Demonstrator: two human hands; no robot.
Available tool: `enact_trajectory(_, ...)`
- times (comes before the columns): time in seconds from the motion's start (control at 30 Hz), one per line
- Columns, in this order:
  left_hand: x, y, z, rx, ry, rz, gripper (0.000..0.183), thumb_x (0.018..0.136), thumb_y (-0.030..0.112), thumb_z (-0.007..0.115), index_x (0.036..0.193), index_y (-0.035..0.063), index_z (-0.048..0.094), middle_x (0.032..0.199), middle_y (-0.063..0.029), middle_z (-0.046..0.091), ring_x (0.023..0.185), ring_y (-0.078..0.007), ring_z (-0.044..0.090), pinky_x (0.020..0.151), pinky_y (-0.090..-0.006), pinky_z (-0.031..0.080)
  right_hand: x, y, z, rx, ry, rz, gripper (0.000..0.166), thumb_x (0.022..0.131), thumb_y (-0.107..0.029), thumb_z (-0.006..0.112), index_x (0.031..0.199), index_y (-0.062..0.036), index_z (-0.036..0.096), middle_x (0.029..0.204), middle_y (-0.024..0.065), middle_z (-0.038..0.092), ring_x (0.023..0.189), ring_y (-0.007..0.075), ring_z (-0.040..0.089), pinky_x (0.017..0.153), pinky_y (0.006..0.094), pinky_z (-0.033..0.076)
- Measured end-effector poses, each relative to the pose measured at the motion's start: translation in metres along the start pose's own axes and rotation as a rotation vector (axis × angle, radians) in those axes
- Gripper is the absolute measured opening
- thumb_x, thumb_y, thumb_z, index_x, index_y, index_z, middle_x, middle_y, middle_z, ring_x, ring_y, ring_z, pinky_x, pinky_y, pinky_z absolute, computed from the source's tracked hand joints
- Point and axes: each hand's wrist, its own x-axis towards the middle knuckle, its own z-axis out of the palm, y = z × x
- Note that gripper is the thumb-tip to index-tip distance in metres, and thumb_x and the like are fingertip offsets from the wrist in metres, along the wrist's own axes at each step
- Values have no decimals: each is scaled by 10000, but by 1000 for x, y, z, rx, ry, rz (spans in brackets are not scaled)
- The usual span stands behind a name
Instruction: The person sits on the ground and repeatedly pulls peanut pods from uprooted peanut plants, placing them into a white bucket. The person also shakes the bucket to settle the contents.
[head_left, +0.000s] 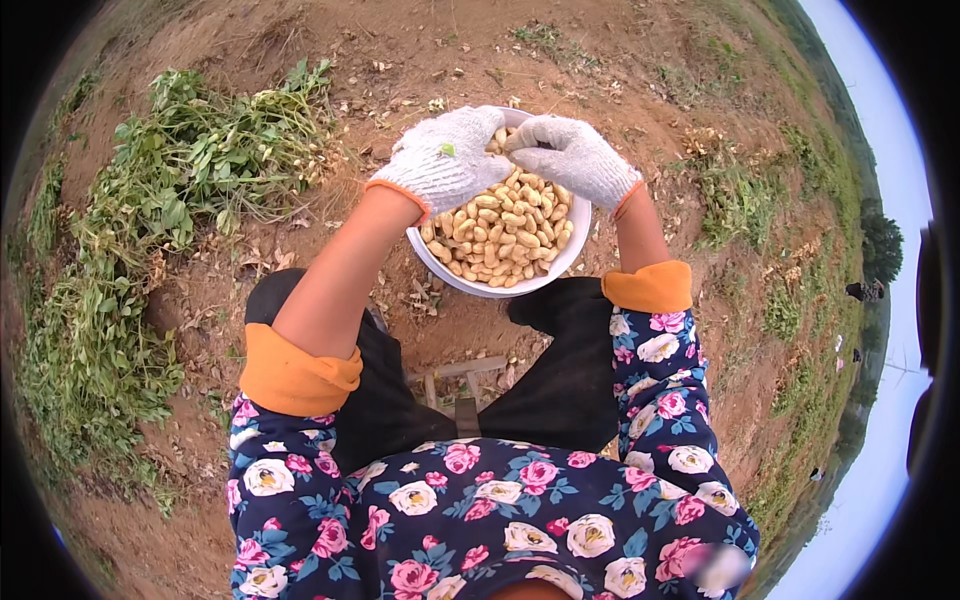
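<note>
A white plastic bucket full of unshelled peanuts stands on the soil just beyond my feet. Both hands wear pale knitted work gloves with orange cuffs. My left hand reaches over the bucket's far left side, back up, a bit of green leaf stuck to the glove; its palm and whatever may be in it are hidden. From the right, my right hand curls its fingers and thumb towards the left one. A few peanuts show between the fingertips, but whether they are held or lie in the heap is unclear.
Pulled peanut plants lie heaped at left, with more plants at right. Between my legs shows part of a low wooden frame, perhaps a stool. Dry leaves litter the reddish soil. A distant person is at far right.
</note>
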Motion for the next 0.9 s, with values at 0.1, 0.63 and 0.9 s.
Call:
enact_trajectory(0.1, 8, -7, 5, 83, -95, -76, 407, 872, 374, 520, 1157, 90, 577, 1058, -161, 642, 983, -327, 616, 850, -416, 480, -2, -8, 6, 170, 25, -123, 163, 860, -121, 638, 983, -17, 667, 904, 13, 651, 844, 80, 579, 770, 255, 488)
enact_trajectory(0.63, 6, 4, 19, -62, -114, -89, 444, 914, 416, 440, 992, 37, 657, 1022, -179, 652, 926, -335, 622, 811, -430, 484, 19, 0, 32, -597, 658, -151, 133, 842, -209, 574, 905, -111, 636, 862, 112, 655, 831, 309, 642, 739, 403, 514)
enact_trajectory(0.9, 0, -2, 23, -51, -39, -59, 506, 862, 438, 567, 1201, 63, 541, 1203, -168, 578, 1079, -316, 571, 911, -424, 440, 20, 84, -31, -963, 874, 208, 432, 812, -148, 548, 1244, -134, 554, 1272, 159, 518, 1143, 302, 537, 956, 417, 445)
